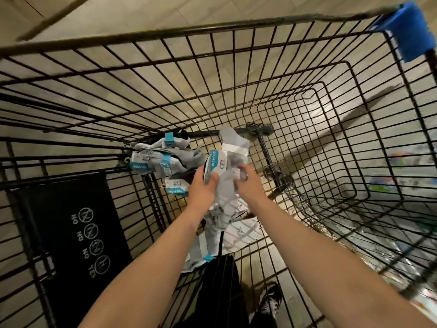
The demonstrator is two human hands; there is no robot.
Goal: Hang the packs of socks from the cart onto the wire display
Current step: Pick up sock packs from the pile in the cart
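I look straight down into the black wire cart (307,95), which fills nearly the whole view; pale floor (165,10) shows through its mesh and beyond its far rim. At the lower left the cart's black flap (78,233) carries white printed symbols with the words NO and YES. Both my bare forearms reach in from the bottom edge toward the middle of the basket.

Loose packs (156,157) of grey socks with teal-and-white labels lie heaped on the cart floor against the left wall, just left of my hands; more packs (238,228) lie under and between my forearms, partly hidden by them.

One pack (223,162) is lifted above the heap, its label toward me and a grey sock standing up behind a white band; it is inside the cart, near the centre. My left hand (203,185) is clamped on its lower left edge, thumb across the front and fingers wrapped behind. My right hand (248,185) is at the pack's right side with curled fingers, but it is blurred; I cannot tell whether it grips or only touches.

A blue bumper (402,31) caps the far right corner of the rim; a dark shoe (272,301) shows through the mesh at the bottom.
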